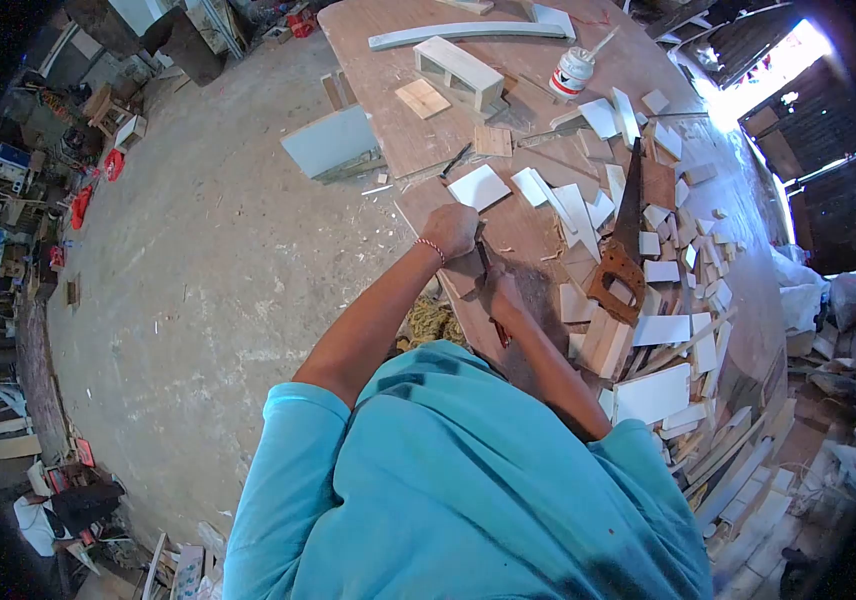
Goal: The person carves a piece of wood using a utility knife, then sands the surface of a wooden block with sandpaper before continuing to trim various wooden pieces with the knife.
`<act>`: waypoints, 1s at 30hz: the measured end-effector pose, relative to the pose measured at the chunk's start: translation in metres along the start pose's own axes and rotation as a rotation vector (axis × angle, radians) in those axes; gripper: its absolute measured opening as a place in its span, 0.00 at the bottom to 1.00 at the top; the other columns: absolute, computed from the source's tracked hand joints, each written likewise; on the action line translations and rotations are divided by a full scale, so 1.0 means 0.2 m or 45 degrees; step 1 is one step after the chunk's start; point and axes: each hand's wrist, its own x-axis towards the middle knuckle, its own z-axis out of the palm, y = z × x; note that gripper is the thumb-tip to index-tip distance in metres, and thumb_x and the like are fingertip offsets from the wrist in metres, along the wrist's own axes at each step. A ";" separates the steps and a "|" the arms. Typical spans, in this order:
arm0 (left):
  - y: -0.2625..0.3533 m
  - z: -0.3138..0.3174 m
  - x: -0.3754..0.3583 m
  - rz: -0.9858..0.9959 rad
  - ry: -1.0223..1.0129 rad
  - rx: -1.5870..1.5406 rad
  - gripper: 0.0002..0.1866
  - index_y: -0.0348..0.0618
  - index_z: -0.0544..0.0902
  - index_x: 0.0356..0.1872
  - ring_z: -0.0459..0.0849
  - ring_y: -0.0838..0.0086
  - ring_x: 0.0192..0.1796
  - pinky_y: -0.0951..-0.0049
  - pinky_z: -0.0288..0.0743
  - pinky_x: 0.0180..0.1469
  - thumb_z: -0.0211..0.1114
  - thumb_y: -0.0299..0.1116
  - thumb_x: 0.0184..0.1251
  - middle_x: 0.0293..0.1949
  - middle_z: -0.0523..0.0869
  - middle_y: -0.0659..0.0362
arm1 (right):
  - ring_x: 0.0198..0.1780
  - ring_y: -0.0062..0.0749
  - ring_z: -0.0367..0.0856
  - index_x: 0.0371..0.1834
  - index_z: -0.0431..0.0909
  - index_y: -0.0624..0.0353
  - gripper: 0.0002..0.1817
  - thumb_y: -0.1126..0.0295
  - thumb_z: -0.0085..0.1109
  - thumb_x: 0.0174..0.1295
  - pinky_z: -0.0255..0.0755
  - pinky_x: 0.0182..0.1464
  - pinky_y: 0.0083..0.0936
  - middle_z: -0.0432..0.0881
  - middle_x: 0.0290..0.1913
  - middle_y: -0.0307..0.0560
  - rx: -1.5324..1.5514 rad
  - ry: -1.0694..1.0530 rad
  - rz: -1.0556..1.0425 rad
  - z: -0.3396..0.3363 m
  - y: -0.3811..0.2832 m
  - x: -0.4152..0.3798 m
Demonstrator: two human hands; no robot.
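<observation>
My right hand (504, 299) is wrapped round a slim dark tool (484, 258). One end of it reaches up towards my left hand, and a reddish-brown end shows below my right fist. My left hand (450, 230), with a braided bracelet (431, 249) at the wrist, is closed close to the tool's upper end, near the edge of the wooden worktable (538, 230). I cannot tell what the left fingers hold. Just beyond that hand lies a white-faced board piece (479, 187). A thin dark tool (456, 160) rests behind it.
On the right, a handsaw (619, 284) lies over scattered wood offcuts (662, 271). A small wooden frame (459, 72), a white tub (572, 73) with a stick in it and a curved strip (468, 35) are farther back. A pale panel (331, 142) leans beside the table.
</observation>
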 end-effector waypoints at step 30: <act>-0.04 0.00 0.04 -0.009 -0.020 -0.075 0.08 0.36 0.79 0.21 0.79 0.55 0.31 0.62 0.73 0.33 0.55 0.30 0.41 0.25 0.79 0.45 | 0.42 0.51 0.72 0.39 0.66 0.66 0.16 0.62 0.40 0.56 0.66 0.41 0.41 0.73 0.38 0.65 -0.090 0.008 0.023 0.05 0.00 0.06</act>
